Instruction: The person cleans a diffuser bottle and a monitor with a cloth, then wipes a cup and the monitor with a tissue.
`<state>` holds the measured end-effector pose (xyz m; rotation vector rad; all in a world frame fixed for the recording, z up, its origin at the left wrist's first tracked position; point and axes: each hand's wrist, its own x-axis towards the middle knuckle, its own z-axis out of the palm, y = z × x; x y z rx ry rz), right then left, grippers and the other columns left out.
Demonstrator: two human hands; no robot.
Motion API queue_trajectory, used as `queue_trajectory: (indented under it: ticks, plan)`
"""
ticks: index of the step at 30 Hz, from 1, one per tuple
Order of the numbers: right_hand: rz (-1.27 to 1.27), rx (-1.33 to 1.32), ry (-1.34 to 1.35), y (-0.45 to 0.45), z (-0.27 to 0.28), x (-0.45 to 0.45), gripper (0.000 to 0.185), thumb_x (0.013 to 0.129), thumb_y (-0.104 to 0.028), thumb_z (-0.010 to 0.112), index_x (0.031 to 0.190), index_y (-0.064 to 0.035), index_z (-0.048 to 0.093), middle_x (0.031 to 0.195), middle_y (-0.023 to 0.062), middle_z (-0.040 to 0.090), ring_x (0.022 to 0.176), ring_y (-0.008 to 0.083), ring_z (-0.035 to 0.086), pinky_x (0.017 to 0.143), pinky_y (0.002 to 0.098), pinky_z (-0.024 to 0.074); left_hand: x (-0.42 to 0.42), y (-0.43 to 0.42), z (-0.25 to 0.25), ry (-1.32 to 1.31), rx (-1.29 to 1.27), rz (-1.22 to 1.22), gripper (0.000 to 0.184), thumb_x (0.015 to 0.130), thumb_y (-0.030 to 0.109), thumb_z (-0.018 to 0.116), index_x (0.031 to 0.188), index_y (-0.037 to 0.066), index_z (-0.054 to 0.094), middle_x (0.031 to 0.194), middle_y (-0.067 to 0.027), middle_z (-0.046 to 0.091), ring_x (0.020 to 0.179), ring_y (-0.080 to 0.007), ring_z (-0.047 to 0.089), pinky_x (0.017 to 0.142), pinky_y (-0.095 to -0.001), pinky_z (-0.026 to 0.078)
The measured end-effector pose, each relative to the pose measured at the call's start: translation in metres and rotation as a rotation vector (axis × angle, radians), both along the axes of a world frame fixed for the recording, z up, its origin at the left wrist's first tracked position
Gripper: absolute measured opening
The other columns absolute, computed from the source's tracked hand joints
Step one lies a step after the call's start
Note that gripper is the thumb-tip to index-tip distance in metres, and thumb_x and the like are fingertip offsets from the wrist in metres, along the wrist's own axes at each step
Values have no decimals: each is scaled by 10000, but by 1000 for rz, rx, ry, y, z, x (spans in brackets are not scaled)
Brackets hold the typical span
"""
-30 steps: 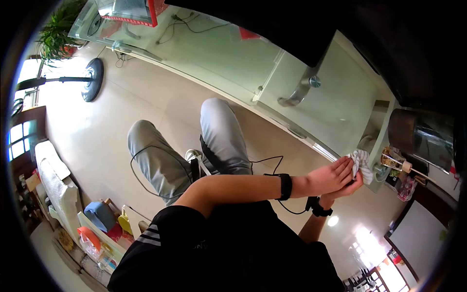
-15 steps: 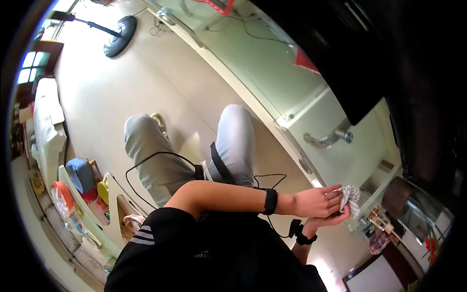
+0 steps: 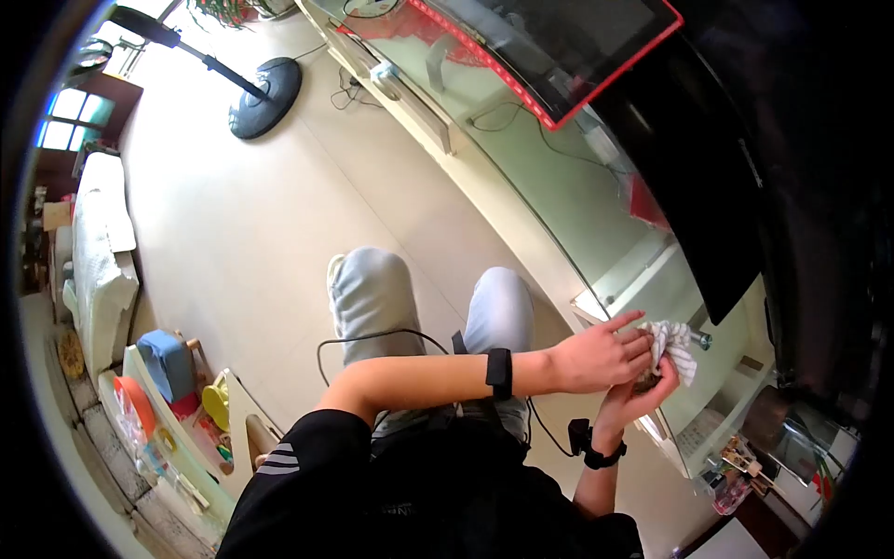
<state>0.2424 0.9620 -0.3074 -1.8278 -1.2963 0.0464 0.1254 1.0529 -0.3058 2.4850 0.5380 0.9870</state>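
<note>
A white cloth with grey stripes [image 3: 678, 352] is bunched up between my hands at the right, over the edge of the glass-topped cabinet. My left hand [image 3: 596, 359] reaches across from the left; its index finger stretches out while the other fingers bend onto the cloth. From below, my right hand [image 3: 636, 402] grips the cloth between thumb and fingers. A small brownish patch shows between the hands, and I cannot make out what it is. Just behind the cloth, the metal end of a fitting [image 3: 702, 341] pokes out, its rest hidden.
A long glass-topped cabinet [image 3: 568, 219] runs diagonally along the right. On it stand a black screen [image 3: 689, 186] and a red-framed tablet [image 3: 568, 47]. At the left are a fan base [image 3: 265, 98] and a small rack [image 3: 237, 410] with a blue container [image 3: 166, 363].
My view has shifted along the cabinet, bringing the red-framed tablet into sight. Both hands, with the cloth, now appear slightly higher and cover most of the metal fitting.
</note>
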Motion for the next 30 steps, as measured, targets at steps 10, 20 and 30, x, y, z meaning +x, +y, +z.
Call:
queue_trajectory:
  ticks: [10, 20, 30]
  plan:
    - [9, 61, -300, 127, 8, -115, 453, 899, -154, 660, 1276, 27, 487, 1484, 226, 246, 1257, 357, 438, 1038, 458, 362, -131, 125, 1, 16, -63, 26, 265, 746, 128, 637, 998, 65, 591, 1088, -71, 618, 1082, -228, 594, 1129, -459, 326]
    - [-379, 62, -336, 178, -8, -176, 238, 895, -178, 671, 1009, 5, 571, 1294, 258, 505, 1200, 402, 498, 967, 428, 419, -190, 178, -6, -28, -19, -160, 214, 776, 86, 581, 985, 59, 548, 1016, -87, 608, 1024, -237, 609, 1101, -463, 331]
    - [-519, 124, -274, 211, -15, -208, 485, 843, -191, 625, 1285, -7, 546, 1281, 203, 562, 1160, 375, 558, 971, 411, 453, -219, 203, -14, 4, -84, -271, 387, 740, 13, 601, 1122, 66, 563, 1166, -80, 609, 1166, -226, 572, 1141, -466, 282]
